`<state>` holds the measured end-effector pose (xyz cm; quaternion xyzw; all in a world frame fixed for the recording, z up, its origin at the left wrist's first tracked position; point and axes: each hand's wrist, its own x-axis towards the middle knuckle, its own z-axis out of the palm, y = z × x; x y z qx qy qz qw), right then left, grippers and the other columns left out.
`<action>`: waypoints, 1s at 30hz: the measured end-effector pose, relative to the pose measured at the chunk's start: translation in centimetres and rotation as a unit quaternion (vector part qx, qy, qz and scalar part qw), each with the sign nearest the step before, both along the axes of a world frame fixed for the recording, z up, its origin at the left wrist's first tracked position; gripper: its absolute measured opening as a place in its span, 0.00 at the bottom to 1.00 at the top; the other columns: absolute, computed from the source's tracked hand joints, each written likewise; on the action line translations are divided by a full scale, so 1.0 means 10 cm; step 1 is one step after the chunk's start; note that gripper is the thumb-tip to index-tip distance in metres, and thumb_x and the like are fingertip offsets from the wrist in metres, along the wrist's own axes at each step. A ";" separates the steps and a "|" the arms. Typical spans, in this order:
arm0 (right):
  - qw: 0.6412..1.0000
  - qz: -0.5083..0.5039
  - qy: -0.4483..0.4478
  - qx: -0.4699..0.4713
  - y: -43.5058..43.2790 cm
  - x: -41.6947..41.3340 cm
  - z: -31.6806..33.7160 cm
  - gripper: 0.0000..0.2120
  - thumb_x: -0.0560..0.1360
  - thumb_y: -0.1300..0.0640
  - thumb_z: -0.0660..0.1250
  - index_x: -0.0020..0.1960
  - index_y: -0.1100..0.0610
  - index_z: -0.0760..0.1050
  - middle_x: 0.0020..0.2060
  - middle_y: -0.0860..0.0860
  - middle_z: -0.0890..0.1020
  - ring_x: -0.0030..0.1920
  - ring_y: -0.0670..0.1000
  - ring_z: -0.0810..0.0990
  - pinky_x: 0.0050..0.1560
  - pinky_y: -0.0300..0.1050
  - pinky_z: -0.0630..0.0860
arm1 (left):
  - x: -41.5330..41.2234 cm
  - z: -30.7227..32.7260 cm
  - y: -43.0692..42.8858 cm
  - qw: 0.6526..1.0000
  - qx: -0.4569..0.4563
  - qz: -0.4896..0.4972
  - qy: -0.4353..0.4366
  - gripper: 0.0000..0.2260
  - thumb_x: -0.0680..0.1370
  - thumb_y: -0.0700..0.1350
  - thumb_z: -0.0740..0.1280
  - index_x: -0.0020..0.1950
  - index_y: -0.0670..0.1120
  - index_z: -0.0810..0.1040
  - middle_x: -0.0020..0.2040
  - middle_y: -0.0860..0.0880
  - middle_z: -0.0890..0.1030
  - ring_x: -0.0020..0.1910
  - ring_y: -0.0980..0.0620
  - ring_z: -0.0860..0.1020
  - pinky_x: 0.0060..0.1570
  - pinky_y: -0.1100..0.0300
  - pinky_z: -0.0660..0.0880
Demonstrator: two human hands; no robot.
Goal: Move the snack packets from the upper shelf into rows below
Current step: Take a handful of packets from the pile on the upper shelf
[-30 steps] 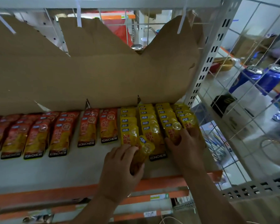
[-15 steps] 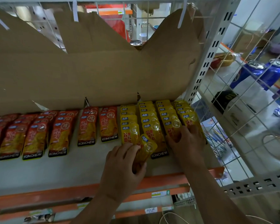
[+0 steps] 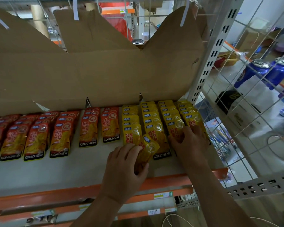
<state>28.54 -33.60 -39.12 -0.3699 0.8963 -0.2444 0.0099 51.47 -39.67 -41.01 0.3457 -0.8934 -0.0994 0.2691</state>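
Yellow snack packets [image 3: 156, 118] lie in several overlapping rows at the right of the white shelf [image 3: 56, 171]. Red packets [image 3: 61, 135] fill rows to their left. My left hand [image 3: 126, 167] grips a small bunch of yellow packets [image 3: 148, 149], tilted, at the front of the yellow rows. My right hand [image 3: 189, 141] lies over the front packets of the two right-hand yellow rows, fingers bent on them; its palm hides their lower ends.
A torn cardboard sheet [image 3: 95, 71] stands behind the rows. A white perforated upright [image 3: 211, 51] and wire mesh [image 3: 252, 112] bound the shelf on the right; blue cans [image 3: 269, 72] stand beyond. An orange rail [image 3: 72, 192] edges the shelf front.
Both hands stay where they were on the yellow packets. The view has tilted slightly, so the shelf sits a little higher in the frame.
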 end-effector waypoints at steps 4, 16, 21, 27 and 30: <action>1.000 -0.003 -0.003 0.000 0.00 0.00 0.00 0.22 0.70 0.37 0.74 0.52 0.54 0.77 0.54 0.55 0.76 0.57 0.63 0.76 0.60 0.63 0.73 | 0.00 0.00 0.00 1.000 0.004 0.000 -0.001 0.21 0.76 0.58 0.71 0.64 0.49 0.79 0.61 0.52 0.78 0.59 0.49 0.76 0.58 0.52 0.75; 0.998 0.024 0.002 -0.066 0.05 0.03 0.04 0.15 0.73 0.42 0.72 0.49 0.53 0.76 0.49 0.52 0.76 0.50 0.61 0.77 0.53 0.60 0.77 | 0.00 -0.01 0.00 1.000 0.000 0.004 -0.006 0.21 0.75 0.58 0.72 0.65 0.49 0.79 0.62 0.52 0.78 0.60 0.49 0.76 0.60 0.55 0.71; 0.990 0.112 0.037 -0.074 0.15 0.20 -0.01 0.10 0.76 0.46 0.71 0.48 0.53 0.77 0.39 0.48 0.79 0.40 0.55 0.79 0.42 0.53 0.77 | 0.01 -0.04 -0.01 1.000 -0.002 0.006 -0.009 0.24 0.74 0.58 0.76 0.65 0.49 0.79 0.62 0.51 0.78 0.61 0.48 0.76 0.60 0.53 0.74; 0.986 0.146 0.046 -0.063 0.17 0.29 -0.07 0.09 0.74 0.47 0.69 0.46 0.52 0.78 0.37 0.48 0.80 0.39 0.55 0.79 0.44 0.53 0.77 | 0.01 -0.03 0.00 1.000 -0.002 0.006 -0.007 0.23 0.75 0.60 0.71 0.66 0.48 0.79 0.62 0.51 0.78 0.60 0.48 0.76 0.59 0.52 0.75; 0.987 0.149 0.039 -0.045 0.18 0.30 -0.06 0.10 0.74 0.45 0.66 0.46 0.51 0.77 0.37 0.47 0.80 0.40 0.55 0.79 0.45 0.53 0.76 | 0.01 -0.03 0.00 1.000 -0.002 0.006 -0.006 0.23 0.75 0.59 0.71 0.66 0.48 0.79 0.62 0.51 0.78 0.60 0.47 0.76 0.59 0.51 0.75</action>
